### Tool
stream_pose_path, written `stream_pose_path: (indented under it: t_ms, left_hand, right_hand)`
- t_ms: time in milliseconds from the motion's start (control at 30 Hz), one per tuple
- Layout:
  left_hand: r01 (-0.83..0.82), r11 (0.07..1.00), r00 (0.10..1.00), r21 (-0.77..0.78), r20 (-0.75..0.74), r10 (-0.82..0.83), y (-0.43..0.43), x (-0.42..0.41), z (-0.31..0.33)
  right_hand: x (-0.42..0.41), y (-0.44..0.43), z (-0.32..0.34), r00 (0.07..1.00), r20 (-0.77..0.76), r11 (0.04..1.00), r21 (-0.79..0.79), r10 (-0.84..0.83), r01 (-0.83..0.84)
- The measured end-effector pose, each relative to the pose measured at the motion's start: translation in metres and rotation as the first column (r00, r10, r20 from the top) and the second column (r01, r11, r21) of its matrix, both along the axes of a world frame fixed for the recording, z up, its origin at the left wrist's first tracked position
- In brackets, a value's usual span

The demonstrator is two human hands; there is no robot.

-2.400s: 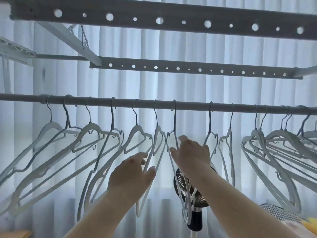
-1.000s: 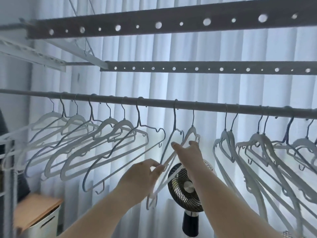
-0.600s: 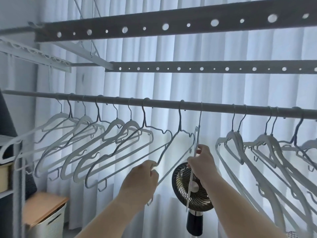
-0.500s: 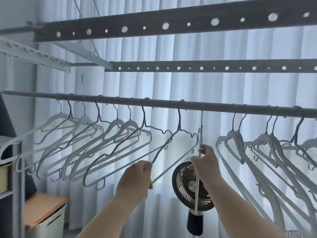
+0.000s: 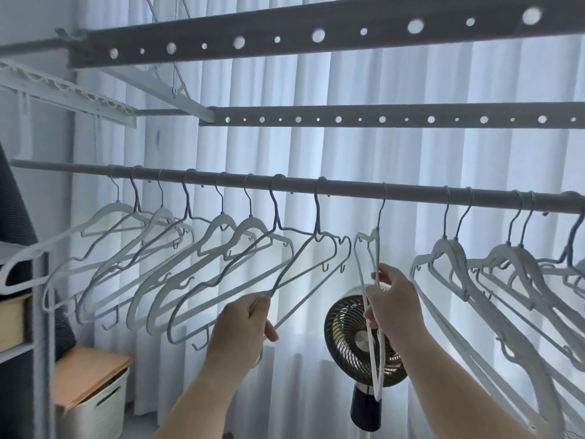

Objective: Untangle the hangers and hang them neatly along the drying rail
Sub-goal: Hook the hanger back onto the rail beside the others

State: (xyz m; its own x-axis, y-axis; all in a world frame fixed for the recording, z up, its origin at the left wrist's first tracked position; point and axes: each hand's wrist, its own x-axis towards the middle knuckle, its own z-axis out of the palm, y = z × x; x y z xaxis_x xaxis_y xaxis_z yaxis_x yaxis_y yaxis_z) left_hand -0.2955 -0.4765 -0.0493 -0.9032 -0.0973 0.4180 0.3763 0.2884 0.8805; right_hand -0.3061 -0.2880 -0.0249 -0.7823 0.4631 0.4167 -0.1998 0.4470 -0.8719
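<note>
Grey hanger (image 5: 292, 266) in left hand's (image 5: 243, 324) pinch; white hanger (image 5: 359, 267) (edge-on) in right hand's (image 5: 392, 308) grip

Rightmost hangers (image 5: 568, 270) run off-frame (fan (image 5: 343, 324) partly hidden).

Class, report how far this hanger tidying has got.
Done: the left row of hangers hangs spaced along the grey metal rail. In hand: left hand grips a thin wire hanger, right hand a white plastic hanger. Left: the bunched, overlapping hangers at right.
</note>
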Motion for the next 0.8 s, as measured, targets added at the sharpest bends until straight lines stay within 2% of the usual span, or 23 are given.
stream_pose_path:
  t_ms: [167,333,567,800]
  left_hand:
    - [-0.068,0.998,0.995,-0.010,-0.069,0.067,-0.008,0.001,0.000]
    - [-0.090,0.996,0.994,-0.007,-0.057,0.090,-0.011,-0.001,0.000]
    - [-0.088,0.996,0.993,-0.019,-0.075,0.086,-0.014,-0.005,0.000]
    - [-0.077,0.996,0.994,-0.038,-0.083,0.074,-0.013,-0.005,0.001]
  right_hand:
    - [0.003,-0.002,0.000,1.000,-0.001,1.000,0.024,-0.013,0.013]
    - [0.005,0.000,0.001,1.000,-0.002,0.999,0.041,-0.015,0.015]
    - [0.004,0.002,0.002,1.000,0.021,0.999,0.038,-0.023,0.023]
    - [0.004,-0.012,0.008,1.000,0.015,0.995,0.099,0.000,-0.002]
